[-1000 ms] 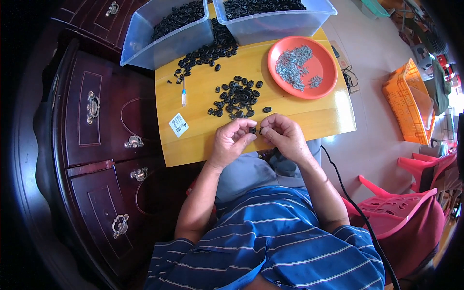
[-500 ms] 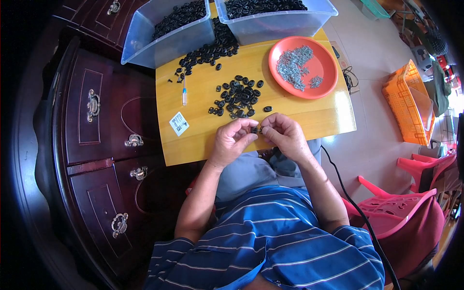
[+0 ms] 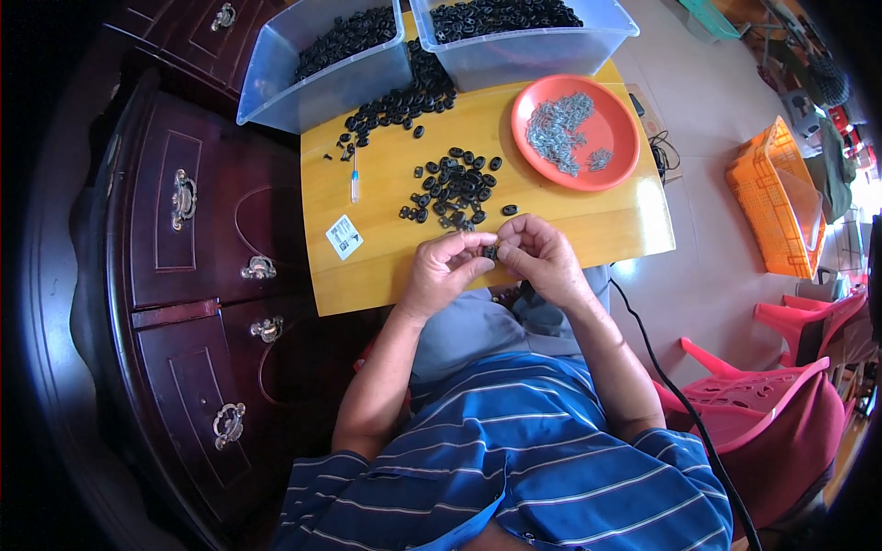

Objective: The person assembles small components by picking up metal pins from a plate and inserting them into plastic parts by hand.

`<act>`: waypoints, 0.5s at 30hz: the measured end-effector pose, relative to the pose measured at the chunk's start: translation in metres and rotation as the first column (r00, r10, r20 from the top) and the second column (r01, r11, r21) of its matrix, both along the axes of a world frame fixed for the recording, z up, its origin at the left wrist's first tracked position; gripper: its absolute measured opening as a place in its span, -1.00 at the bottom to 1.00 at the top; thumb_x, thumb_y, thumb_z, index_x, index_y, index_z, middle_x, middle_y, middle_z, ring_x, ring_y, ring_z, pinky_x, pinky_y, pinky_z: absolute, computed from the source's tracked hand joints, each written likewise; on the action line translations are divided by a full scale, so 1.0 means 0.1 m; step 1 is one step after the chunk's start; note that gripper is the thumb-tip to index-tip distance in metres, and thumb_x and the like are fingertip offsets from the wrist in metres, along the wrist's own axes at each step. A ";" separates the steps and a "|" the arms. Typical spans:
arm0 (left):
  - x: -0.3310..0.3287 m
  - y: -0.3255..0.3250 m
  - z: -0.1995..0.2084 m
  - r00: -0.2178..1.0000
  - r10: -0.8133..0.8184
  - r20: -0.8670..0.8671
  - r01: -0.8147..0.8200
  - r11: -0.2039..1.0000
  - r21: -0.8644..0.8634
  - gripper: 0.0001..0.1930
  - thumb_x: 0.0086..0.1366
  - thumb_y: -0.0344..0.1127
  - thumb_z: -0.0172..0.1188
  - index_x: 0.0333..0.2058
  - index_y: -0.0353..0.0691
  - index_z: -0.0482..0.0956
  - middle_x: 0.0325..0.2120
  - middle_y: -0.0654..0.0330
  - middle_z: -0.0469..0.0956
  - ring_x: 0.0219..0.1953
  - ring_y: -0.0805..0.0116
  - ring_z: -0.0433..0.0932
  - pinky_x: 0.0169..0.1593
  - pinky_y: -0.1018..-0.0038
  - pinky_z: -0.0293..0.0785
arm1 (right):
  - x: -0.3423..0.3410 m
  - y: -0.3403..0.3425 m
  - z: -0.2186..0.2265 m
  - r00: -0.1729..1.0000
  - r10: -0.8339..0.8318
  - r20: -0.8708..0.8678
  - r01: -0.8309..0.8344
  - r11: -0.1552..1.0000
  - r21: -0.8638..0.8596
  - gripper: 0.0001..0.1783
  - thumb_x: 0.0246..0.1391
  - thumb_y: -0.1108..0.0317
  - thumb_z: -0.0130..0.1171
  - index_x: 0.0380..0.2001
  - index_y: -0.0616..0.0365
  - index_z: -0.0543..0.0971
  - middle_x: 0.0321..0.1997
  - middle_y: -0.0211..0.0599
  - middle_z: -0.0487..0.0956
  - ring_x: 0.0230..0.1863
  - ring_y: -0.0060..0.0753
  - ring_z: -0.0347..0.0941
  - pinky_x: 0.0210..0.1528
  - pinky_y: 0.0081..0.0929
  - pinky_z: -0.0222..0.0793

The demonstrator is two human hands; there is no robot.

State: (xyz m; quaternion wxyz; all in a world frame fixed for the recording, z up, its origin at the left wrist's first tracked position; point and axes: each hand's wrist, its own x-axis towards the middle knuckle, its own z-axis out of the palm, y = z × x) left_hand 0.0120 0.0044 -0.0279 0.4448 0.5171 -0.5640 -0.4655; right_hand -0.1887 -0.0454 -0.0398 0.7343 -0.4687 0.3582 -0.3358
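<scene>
Over the near edge of the yellow table (image 3: 386,280), my left hand (image 3: 445,268) pinches a small black plastic part (image 3: 490,252) between thumb and fingers. My right hand (image 3: 542,257) closes its thumb and forefinger on the same part from the other side, the fingertips almost meeting. Just beyond my hands lies a loose pile of small black oval parts (image 3: 457,184), with flatter black pieces mixed in. One oval part (image 3: 510,210) sits apart, right of the pile. Fine detail of the held part is hidden by my fingers.
A red plastic plate (image 3: 625,170) of small silver metal pieces (image 3: 560,129) stands at the far right. Two clear bins (image 3: 326,92) full of black parts stand at the back, more parts spilled between. A thin screwdriver (image 3: 355,184) and white label (image 3: 344,237) lie left.
My fingertips have drawn closer together, so the right fingers now meet the black part held by the left. The whole view has shifted slightly.
</scene>
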 end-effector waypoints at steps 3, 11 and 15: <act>0.01 0.00 -0.02 1.000 -0.008 -0.028 0.009 1.000 0.002 -0.66 0.21 -0.55 0.42 -0.02 -0.25 0.71 -0.29 0.30 0.70 -0.32 0.64 0.60 -0.18 0.61 0.58 | 0.00 0.01 0.02 1.000 0.004 0.003 -0.004 1.000 -0.014 -0.82 0.32 0.46 0.23 -0.05 0.17 0.50 -0.26 -0.57 0.56 -0.30 -0.80 0.45 -0.29 -0.75 0.40; 0.00 0.01 0.03 0.999 -0.038 -0.014 0.038 0.999 -0.011 -0.67 0.23 -0.56 0.39 -0.01 -0.26 0.70 -0.28 0.28 0.70 -0.30 0.61 0.62 -0.16 0.59 0.59 | -0.02 0.03 0.05 0.999 0.017 0.028 -0.017 1.000 0.019 -0.81 0.32 0.47 0.24 -0.05 0.15 0.51 -0.26 -0.58 0.57 -0.30 -0.80 0.45 -0.29 -0.73 0.39; 0.00 0.01 0.07 0.999 -0.048 -0.008 0.048 0.999 -0.005 -0.67 0.23 -0.57 0.37 -0.01 -0.26 0.70 -0.28 0.28 0.70 -0.30 0.61 0.62 -0.16 0.59 0.59 | -0.04 0.03 0.07 0.999 0.021 0.033 -0.022 0.999 0.028 -0.80 0.30 0.49 0.23 -0.05 0.19 0.51 -0.27 -0.56 0.57 -0.28 -0.80 0.47 -0.24 -0.73 0.41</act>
